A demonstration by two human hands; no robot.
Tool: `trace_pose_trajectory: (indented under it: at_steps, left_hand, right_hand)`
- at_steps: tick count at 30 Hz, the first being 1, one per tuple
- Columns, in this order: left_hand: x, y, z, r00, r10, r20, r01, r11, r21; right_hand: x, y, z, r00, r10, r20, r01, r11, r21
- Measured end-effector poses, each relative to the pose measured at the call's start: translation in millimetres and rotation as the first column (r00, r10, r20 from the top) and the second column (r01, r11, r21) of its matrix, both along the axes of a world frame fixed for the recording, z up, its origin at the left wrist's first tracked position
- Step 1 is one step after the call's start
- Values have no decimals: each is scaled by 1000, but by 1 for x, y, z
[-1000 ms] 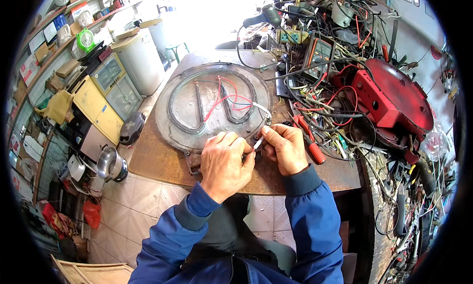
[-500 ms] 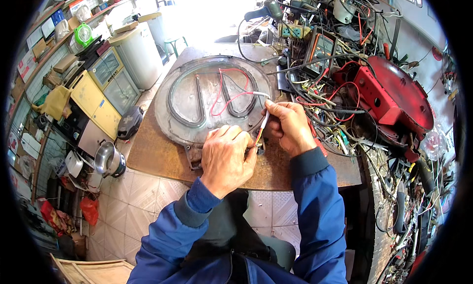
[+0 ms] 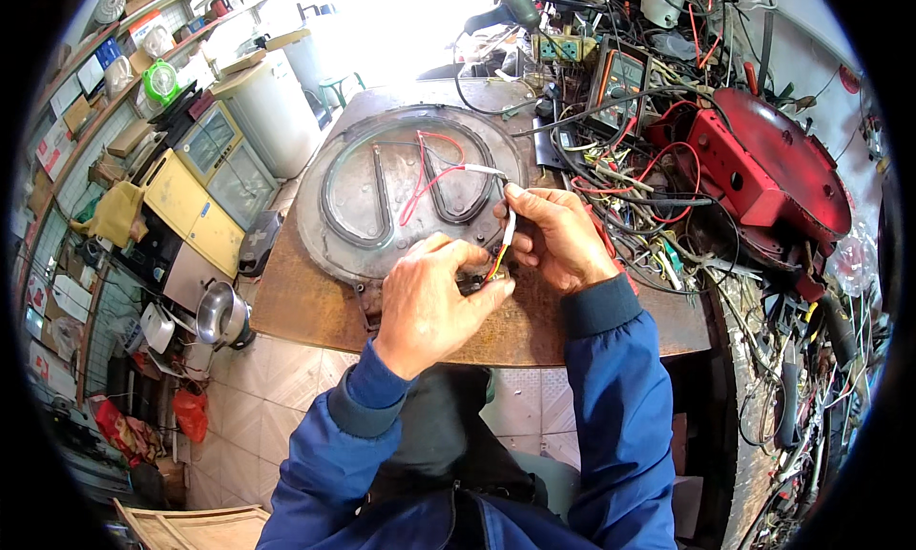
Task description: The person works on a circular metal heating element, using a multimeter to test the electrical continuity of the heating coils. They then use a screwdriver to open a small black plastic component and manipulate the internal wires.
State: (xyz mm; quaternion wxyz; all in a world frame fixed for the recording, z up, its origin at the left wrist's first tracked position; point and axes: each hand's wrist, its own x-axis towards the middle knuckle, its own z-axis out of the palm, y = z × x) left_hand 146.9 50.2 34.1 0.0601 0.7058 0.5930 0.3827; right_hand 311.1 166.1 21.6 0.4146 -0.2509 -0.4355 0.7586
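A round, worn metal heating plate (image 3: 329, 235) with dark U-shaped heating tubes lies on the wooden table. Red and dark wires run over it into a white sleeve (image 3: 482, 169) leading to my right hand (image 3: 558, 233). That hand is closed, thumb and forefinger pinching a white-sleeved cable (image 3: 509, 229) just beyond the plate's right edge. From the cable's lower end, red and yellow wires (image 3: 497, 261) reach down to my left thumb. My left hand (image 3: 434, 300) is over the plate's near edge, thumb and forefinger apart, with a dark part between them. Its other fingertips are hidden.
Tangled cables (image 3: 611, 183) and a multimeter (image 3: 622, 84) crowd the table's right side, beside a red metal housing (image 3: 739, 173). A corded tool (image 3: 510, 11) lies at the back. On the floor at left stand a steel pot (image 3: 221, 311) and a yellow cabinet (image 3: 196, 216).
My left thumb and forefinger have spread apart, showing more of the dark part between them. My right hand keeps its pinch on the cable, shifted slightly left in view.
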Motion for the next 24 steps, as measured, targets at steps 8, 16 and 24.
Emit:
trace_pose_trajectory:
  at_steps: [8, 16, 24]
  left_hand:
    - [4, 12, -9, 990, -85, 115, 77, 994, 76]
    - [2, 12, -12, 987, -148, 56, 142, 985, 97]
    - [2, 13, -13, 986, -169, 2, 167, 975, 149]
  right_hand:
    - [-2, -14, 2, 990, -20, 141, -8, 982, 190]
    - [-5, -11, -3, 980, -118, 163, 97, 987, 128]
    - [-18, 15, 0, 975, -177, 136, 171, 984, 51]
